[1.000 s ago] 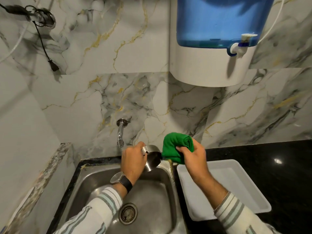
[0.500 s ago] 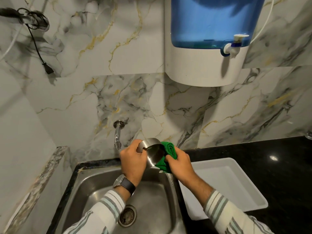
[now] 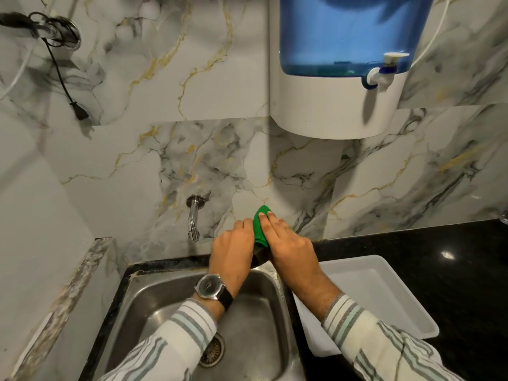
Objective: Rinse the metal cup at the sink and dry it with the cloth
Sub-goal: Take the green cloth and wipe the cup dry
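1. Step in hand, as judged: drying. The small shiny metal cup (image 3: 259,257) is gripped by the left hand (image 3: 233,250) and is largely hidden between both hands, above the back rim of the dull stainless steel sink (image 3: 154,301).
2. The soft folded green cloth (image 3: 260,228) is pressed onto the cup by the right hand (image 3: 288,247), fingers closed over it.
3. No water is seen at the chrome wall tap (image 3: 193,218), left of the left hand.
4. Next move, as judged: the cup is to be turned so remaining wet surfaces are wiped.
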